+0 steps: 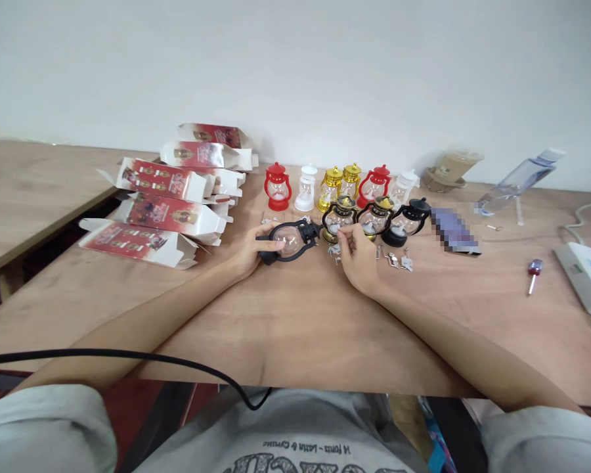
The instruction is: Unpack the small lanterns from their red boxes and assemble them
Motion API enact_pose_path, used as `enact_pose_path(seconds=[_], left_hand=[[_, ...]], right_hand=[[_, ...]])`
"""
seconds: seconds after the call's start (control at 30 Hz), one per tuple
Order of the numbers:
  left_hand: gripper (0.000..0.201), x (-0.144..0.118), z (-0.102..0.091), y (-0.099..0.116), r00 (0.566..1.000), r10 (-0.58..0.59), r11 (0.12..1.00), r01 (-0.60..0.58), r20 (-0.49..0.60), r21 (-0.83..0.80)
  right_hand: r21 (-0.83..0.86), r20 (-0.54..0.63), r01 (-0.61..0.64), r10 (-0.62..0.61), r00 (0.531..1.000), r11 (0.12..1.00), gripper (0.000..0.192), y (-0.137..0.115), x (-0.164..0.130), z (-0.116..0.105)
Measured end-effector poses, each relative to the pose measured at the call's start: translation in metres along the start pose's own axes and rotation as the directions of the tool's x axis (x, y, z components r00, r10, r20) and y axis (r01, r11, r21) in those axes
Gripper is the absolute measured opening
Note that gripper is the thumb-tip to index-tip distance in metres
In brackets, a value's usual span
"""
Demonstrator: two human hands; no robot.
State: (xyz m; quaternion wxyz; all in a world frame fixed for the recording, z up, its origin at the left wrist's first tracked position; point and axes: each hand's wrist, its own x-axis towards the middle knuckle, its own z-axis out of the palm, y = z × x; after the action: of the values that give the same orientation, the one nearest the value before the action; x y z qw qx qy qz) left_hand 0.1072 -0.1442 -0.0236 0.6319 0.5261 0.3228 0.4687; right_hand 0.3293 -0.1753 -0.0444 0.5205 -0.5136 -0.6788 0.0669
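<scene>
My left hand (250,251) grips a small black toy lantern (291,239) lying on its side on the wooden table (285,328). My right hand (358,255) rests just right of it, fingertips pinched near a few small metal parts (335,252) beside a black-and-gold lantern (339,217); whether it pinches one I cannot tell. Two more dark lanterns (374,218) (406,222) stand to the right. Behind them stands a row of red (278,186), white (306,188) and gold (331,188) lanterns.
Several red-and-white cartons (170,211) are stacked at the left. Small metal parts (398,260) lie right of my hand, then a blurred flat object (456,230), a red-handled screwdriver (534,273), a white device (588,276), a lying bottle (519,179) and a cup (454,167).
</scene>
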Motion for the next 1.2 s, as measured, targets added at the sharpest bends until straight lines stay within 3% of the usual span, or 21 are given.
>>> enact_pose_path(seconds=[0.1,0.37,0.6,0.97,1.2], left_hand=[[0.043,0.001,-0.002,0.0,1.0,-0.004,1.0,0.005,0.018,-0.015],[0.042,0.003,-0.013,0.002,0.974,-0.077,0.996,0.064,0.212,0.07],[0.041,0.0,-0.007,0.007,0.971,-0.11,0.992,0.094,0.212,0.083],[0.04,0.001,-0.011,0.003,0.973,-0.075,0.995,0.059,0.218,0.08],[0.042,0.0,-0.01,0.003,0.978,-0.087,0.994,0.073,0.192,0.077]], right_hand=[[-0.028,-0.008,0.051,-0.052,0.999,0.998,0.017,0.001,0.001,-0.002],[0.093,0.119,0.178,-0.189,0.975,0.98,0.016,0.0,0.0,-0.004],[0.104,0.209,0.229,-0.246,0.947,0.968,0.019,0.002,0.002,-0.005],[0.067,0.143,0.196,-0.204,0.969,0.978,0.018,0.0,0.0,-0.004],[0.066,0.168,0.201,-0.21,0.963,0.977,0.019,0.001,0.001,-0.003]])
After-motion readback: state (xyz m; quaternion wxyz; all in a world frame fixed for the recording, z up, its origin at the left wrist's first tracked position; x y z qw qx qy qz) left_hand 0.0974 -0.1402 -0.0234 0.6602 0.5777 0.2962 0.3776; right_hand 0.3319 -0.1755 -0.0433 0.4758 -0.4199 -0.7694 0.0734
